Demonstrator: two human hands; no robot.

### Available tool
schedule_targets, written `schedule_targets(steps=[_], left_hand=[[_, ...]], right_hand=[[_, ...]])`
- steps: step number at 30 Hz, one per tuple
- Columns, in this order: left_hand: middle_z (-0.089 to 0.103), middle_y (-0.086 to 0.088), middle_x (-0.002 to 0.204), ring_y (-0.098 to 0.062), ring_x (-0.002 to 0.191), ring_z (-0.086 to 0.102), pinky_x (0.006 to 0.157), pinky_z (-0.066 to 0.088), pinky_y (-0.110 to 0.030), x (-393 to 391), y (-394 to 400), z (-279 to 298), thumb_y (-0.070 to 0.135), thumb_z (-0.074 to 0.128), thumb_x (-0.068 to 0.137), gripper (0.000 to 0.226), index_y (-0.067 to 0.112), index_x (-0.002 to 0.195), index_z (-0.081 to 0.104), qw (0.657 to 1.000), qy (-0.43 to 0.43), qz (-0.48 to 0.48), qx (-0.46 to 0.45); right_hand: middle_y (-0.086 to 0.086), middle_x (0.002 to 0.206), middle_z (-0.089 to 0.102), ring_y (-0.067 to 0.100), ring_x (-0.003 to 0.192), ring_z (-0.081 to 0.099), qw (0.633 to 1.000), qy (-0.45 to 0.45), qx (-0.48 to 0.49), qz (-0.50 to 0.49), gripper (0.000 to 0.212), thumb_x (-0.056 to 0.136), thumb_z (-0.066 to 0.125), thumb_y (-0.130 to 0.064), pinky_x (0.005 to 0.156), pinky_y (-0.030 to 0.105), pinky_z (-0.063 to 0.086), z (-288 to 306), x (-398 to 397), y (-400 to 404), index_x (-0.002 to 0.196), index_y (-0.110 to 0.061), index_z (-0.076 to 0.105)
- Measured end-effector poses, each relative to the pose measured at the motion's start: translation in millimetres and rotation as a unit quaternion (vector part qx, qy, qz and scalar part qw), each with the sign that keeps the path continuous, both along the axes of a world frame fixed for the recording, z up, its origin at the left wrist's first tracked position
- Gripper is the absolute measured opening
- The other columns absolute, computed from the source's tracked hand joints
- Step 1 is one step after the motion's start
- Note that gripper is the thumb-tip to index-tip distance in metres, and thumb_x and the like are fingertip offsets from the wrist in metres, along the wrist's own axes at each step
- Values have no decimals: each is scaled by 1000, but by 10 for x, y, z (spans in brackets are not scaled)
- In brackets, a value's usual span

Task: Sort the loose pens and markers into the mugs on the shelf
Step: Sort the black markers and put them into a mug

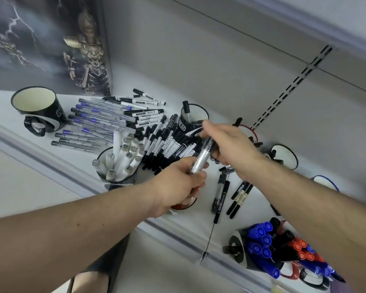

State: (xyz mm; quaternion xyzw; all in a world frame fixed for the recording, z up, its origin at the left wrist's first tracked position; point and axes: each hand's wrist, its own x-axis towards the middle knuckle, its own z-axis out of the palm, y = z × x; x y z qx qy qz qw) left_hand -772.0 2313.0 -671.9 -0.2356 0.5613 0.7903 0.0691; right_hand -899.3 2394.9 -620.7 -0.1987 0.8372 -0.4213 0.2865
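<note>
**Two hands sharing one silver marker**

Two hands are gripping a silver marker (200,156) over the shelf (51,161): the left hand (183,185) is curling round its lower end, the right hand (226,142) is closing on its upper end, near the cap. It is looking light, stiff and smooth, so a firm pinch mid-barrel should be holding best. Loose black pens (171,142) are lying fanned beneath, blue pens (93,121) are lying beside an empty mug (39,108), and grey markers are filling a nearer mug (116,178). Much sorting is probably remaining.
</note>
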Motion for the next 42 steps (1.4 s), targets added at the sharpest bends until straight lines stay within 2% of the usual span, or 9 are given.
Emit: schedule_targets(steps=[3, 6, 10, 14, 17, 21, 29, 37, 42], left_hand=[[52, -10, 81, -18, 62, 48, 44, 34, -18, 10, -13, 25, 9, 50, 100, 19, 5, 118, 55, 1000, 0, 9, -27], [57, -13, 88, -19, 70, 55, 49, 46, -19, 11, -115, 42, 12, 56, 97, 25, 12, 121, 52, 998, -25, 63, 7], [65, -6, 75, -16, 68, 60, 58, 45, -26, -11, -227, -18, 17, 60, 94, 23, 17, 117, 54, 994, -49, 101, -7], [58, -2, 74, -16, 67, 53, 51, 38, -21, -81, -253, -36, 14, 59, 93, 13, 18, 105, 58, 991, -53, 123, -32], [53, -1, 73, -16, 69, 49, 46, 34, -18, -105, -280, -78, 13, 59, 92, 9, 20, 98, 59, 988, -59, 133, -46], [53, -1, 70, -13, 62, 48, 45, 36, -16, -42, -286, -100, 11, 57, 92, 9, 19, 96, 60, 990, -57, 122, -36], [54, -7, 71, -8, 47, 48, 41, 37, -12, 66, -326, -106, 6, 56, 93, 12, 14, 101, 60, 990, -64, 124, 1], [53, -13, 72, -9, 41, 52, 36, 39, -14, 59, -264, -31, 0, 52, 94, 16, 6, 107, 58, 991, -62, 118, 8], [50, -17, 76, -17, 46, 50, 37, 39, -15, -18, -129, 7, 0, 53, 93, 14, 6, 104, 58, 992, -56, 109, -3]], right_hand=[[-10, 51, 52, 8, 46, 45, 998, 55, 5, 3, 21, 83, 70, -37, 50, 28, 38, -24, 96, -40, 72, -21, 60], [0, 60, 55, 15, 49, 49, 982, 143, -25, -119, 24, 87, 65, -37, 46, 27, 41, 10, -147, -51, 77, -17, 56], [-3, 74, 60, 16, 64, 54, 945, 214, -83, -233, 18, 89, 59, -39, 63, 32, 44, -20, -679, -243, 83, -22, 54], [-6, 78, 60, 16, 69, 59, 950, 237, -31, -200, 25, 93, 55, -39, 65, 37, 52, -368, -995, -610, 101, -15, 57], [-8, 76, 60, 10, 64, 56, 963, 228, 61, -129, 29, 98, 50, -37, 54, 24, 39, -645, -1084, -764, 109, -13, 59], [-2, 106, 62, 19, 92, 58, 959, 227, 161, -49, 31, 94, 57, -37, 74, 24, 41, -912, -1100, -790, 119, -19, 59], [6, 96, 65, 24, 86, 64, 951, 270, 109, -103, 48, 89, 45, -5, 75, 34, 56, -845, -1045, -696, 135, -18, 47], [-10, 90, 65, -2, 75, 60, 903, 374, -56, -206, 24, 88, 55, -8, 78, 13, 50, -137, -893, 176, 105, -24, 61], [-16, 81, 58, 10, 84, 58, 862, 447, -17, -237, 18, 90, 56, -10, 90, 24, 48, 128, -841, 628, 99, -15, 71]])
